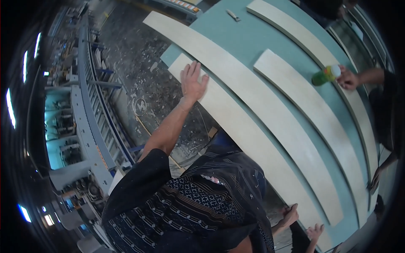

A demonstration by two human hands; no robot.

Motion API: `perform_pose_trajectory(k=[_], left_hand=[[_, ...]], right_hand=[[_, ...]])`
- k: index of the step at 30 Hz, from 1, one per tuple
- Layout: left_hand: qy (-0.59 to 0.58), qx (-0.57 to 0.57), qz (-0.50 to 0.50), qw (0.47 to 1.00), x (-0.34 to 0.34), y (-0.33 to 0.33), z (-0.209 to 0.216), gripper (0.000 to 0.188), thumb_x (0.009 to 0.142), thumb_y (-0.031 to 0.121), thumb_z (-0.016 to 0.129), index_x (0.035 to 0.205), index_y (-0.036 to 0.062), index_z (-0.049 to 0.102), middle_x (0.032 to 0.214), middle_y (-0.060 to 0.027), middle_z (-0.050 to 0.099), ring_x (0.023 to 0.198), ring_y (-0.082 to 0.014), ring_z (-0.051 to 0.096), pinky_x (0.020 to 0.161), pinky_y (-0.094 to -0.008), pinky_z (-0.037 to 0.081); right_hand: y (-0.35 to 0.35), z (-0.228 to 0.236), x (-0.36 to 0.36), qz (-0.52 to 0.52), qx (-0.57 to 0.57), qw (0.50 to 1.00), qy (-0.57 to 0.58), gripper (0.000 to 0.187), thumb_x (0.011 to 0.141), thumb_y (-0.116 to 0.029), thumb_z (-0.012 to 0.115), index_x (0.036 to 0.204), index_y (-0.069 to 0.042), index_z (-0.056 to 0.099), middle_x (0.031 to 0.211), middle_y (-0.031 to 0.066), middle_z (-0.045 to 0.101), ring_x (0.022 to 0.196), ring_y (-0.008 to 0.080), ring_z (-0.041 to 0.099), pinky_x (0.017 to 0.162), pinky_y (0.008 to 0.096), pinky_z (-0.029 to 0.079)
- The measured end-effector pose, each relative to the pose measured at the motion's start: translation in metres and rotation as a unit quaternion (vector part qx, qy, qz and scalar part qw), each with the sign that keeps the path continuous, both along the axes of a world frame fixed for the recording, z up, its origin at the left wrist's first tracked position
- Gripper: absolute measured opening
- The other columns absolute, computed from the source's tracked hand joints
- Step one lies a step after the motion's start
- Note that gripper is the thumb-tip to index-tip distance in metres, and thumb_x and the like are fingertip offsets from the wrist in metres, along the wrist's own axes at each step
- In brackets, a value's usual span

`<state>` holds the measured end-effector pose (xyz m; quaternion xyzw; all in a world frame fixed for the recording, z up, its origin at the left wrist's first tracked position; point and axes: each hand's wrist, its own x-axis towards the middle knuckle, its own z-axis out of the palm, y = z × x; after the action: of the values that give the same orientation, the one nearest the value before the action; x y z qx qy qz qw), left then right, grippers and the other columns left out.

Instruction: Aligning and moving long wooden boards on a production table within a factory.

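Several long, pale boards lie side by side on a green-topped table (219, 31), looking bowed in this view. My left hand (194, 83) rests flat on the far end of the nearest board (236, 122), its fingers stretched out. Close to my body, my right hand (290, 215) grips that board's edge near its other end; some of the fingers are hidden. Beyond it lies a second long board (228, 63), then a shorter board (291, 82), and another board (291, 27) along the far side.
Across the table, a co-worker's hand (349, 79) holds a green bottle (325, 76) with a white cap. Another person's hand (314, 232) touches the nearest board at the lower right. A small hand tool (233, 16) lies on the tabletop. A roller conveyor (99, 105) runs along the left, past a littered floor (156, 63).
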<state>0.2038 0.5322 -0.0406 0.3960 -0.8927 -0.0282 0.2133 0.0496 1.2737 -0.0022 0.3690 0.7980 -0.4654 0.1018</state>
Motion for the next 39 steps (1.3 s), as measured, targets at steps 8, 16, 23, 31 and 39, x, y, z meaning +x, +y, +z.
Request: perform_pose_trajectory(k=[8, 16, 23, 31, 39], left_hand=[[-0.055, 0.073, 0.027, 0.995, -0.003, 0.002, 0.011, 0.079, 0.099, 0.044, 0.062, 0.159, -0.0012, 0.039, 0.167, -0.0231, 0.034, 0.153, -0.0471, 0.031, 0.123, -0.0635, 0.022], [-0.074, 0.104, -0.030, 0.991, 0.033, -0.091, 0.017, 0.084, 0.097, 0.047, 0.064, 0.160, 0.0004, 0.035, 0.167, -0.0239, 0.033, 0.154, -0.0451, 0.030, 0.122, -0.0651, 0.024], [0.099, 0.208, 0.128, 0.965, 0.057, -0.271, -0.007, 0.067, 0.099, 0.037, 0.069, 0.141, -0.0132, 0.054, 0.143, -0.0326, 0.059, 0.133, -0.0469, 0.058, 0.114, -0.0453, 0.045], [0.454, 0.585, 0.164, 0.652, 0.045, -0.360, -0.014, 0.035, 0.103, 0.027, 0.067, 0.121, -0.0030, 0.066, 0.109, -0.0105, 0.072, 0.096, -0.0211, 0.070, 0.085, -0.0362, 0.057], [0.467, 0.589, 0.220, 0.621, 0.048, -0.381, -0.015, 0.042, 0.102, 0.038, 0.067, 0.117, -0.0018, 0.070, 0.107, -0.0108, 0.075, 0.092, -0.0211, 0.072, 0.079, -0.0349, 0.057]], right_hand=[[0.015, 0.059, -0.056, 0.002, 0.296, 0.940, 0.170, 0.045, 0.101, -0.041, 0.065, 0.080, -0.001, 0.058, 0.063, 0.0081, 0.059, 0.050, 0.0176, 0.056, 0.046, 0.0308, 0.046], [-0.088, 0.058, -0.018, -0.020, 0.290, 0.933, 0.212, 0.039, 0.100, -0.038, 0.066, 0.090, -0.002, 0.059, 0.070, 0.0098, 0.063, 0.055, 0.0185, 0.061, 0.047, 0.0311, 0.050], [-0.255, -0.004, 0.087, -0.030, 0.078, 0.996, -0.019, 0.035, 0.100, -0.036, 0.067, 0.098, -0.002, 0.060, 0.076, 0.0113, 0.065, 0.059, 0.0193, 0.064, 0.048, 0.0313, 0.053], [-0.348, 0.020, 0.111, 0.001, 0.060, 0.998, -0.006, 0.034, 0.099, -0.032, 0.068, 0.102, 0.001, 0.063, 0.081, 0.0095, 0.067, 0.061, 0.0161, 0.062, 0.051, 0.0293, 0.053], [-0.386, 0.005, 0.104, 0.064, 0.134, 0.988, -0.047, 0.035, 0.099, -0.033, 0.067, 0.095, 0.000, 0.056, 0.084, 0.0118, 0.064, 0.068, 0.0201, 0.064, 0.056, 0.0342, 0.057]])
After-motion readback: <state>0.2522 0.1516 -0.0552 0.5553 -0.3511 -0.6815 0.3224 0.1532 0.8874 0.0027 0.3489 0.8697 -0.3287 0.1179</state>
